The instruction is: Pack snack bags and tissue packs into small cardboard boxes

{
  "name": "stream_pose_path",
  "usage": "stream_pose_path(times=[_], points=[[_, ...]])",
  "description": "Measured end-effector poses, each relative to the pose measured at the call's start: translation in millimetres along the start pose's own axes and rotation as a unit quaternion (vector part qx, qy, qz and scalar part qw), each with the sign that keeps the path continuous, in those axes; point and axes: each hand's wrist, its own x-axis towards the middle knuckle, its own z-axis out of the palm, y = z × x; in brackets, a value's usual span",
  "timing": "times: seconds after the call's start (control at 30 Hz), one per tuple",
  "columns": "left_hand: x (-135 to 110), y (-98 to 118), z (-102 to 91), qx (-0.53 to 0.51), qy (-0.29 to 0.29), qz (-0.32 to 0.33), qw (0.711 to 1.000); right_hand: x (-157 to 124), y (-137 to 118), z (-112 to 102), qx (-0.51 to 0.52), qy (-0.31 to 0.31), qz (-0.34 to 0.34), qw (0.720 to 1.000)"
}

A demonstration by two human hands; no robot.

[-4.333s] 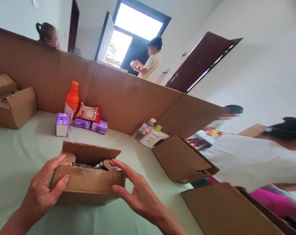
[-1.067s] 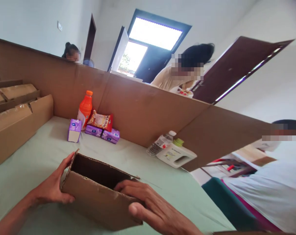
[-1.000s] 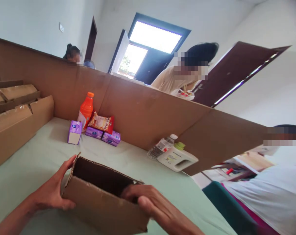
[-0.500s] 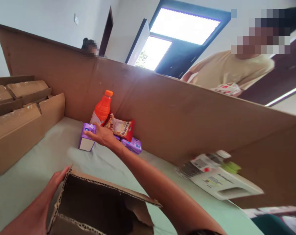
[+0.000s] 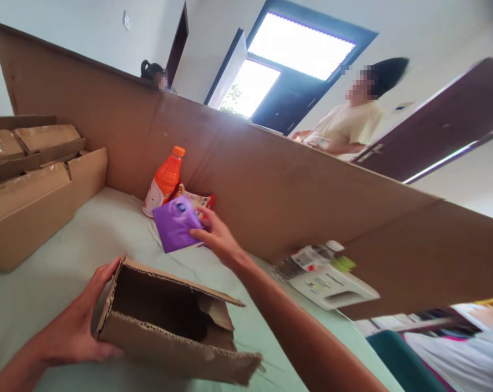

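Observation:
My right hand (image 5: 217, 237) grips a purple tissue pack (image 5: 177, 223) and holds it lifted above the pale green table (image 5: 59, 256), between the back items and the box. My left hand (image 5: 77, 329) clasps the left end of an open cardboard box (image 5: 168, 326) near the front edge; the box looks empty and tips toward me. Behind the lifted pack stand an orange juice bottle (image 5: 165, 179) and a red snack packet (image 5: 203, 200) against the cardboard wall.
A tall cardboard partition (image 5: 271, 190) runs along the back of the table. Taped cardboard boxes (image 5: 30, 174) are stacked at the left. A clear water bottle and a white detergent jug (image 5: 328, 277) lie at the right. Two people stand behind the partition.
My right hand has picked up the purple tissue pack from beside the orange bottle and drawn it back toward the box. My left hand stays on the box.

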Motion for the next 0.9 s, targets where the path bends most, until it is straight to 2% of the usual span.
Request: stream_pose_path(times=[0.03,0.1,0.17,0.23,0.33,0.47,0.53,0.6,0.67,0.77,0.83,0.9], points=[[0.0,-0.8,0.7,-0.021,-0.016,-0.005,1.0,-22.5,-1.7,-16.1,0.056,0.024,-0.035,0.998],[-0.1,-3.0,1.8,-0.061,-0.042,-0.015,0.997,-66.8,-9.8,-43.5,0.179,0.07,-0.122,0.974],[0.3,-5.4,2.0,-0.072,-0.042,-0.02,0.996,-105.5,-21.3,-60.7,0.238,0.079,-0.192,0.949],[1.4,-7.4,1.9,-0.061,-0.036,-0.015,0.997,-133.8,-32.0,-67.2,0.185,0.054,-0.227,0.955],[3.3,-10.8,2.2,-0.039,-0.033,0.0,0.999,-154.6,-40.5,-66.7,0.006,0.046,-0.255,0.966],[3.6,-16.1,4.2,-0.066,-0.039,0.005,0.997,-159.1,-43.5,-68.8,-0.225,0.057,-0.287,0.929],[2.7,-18.1,5.2,-0.082,-0.051,-0.005,0.995,-158.2,-47.7,-71.8,-0.293,0.028,-0.299,0.908],[1.7,-19.9,5.9,-0.098,-0.058,-0.013,0.993,-154.7,-54.8,-73.4,-0.322,-0.004,-0.297,0.899],[0.9,-21.6,6.4,-0.105,-0.057,-0.011,0.993,-146.8,-63.6,-72.4,-0.314,-0.018,-0.287,0.905],[1.2,-22.6,7.1,-0.092,-0.051,0.0,0.994,-127.6,-78.2,-67.4,-0.248,-0.037,-0.273,0.929],[2.3,-21.1,7.5,-0.089,-0.05,0.006,0.995,-115.2,-87.5,-64.7,-0.184,-0.076,-0.268,0.943],[3.5,-18.0,7.7,-0.089,-0.048,0.009,0.995,-107.8,-94.2,-64.1,-0.129,-0.142,-0.261,0.946]])
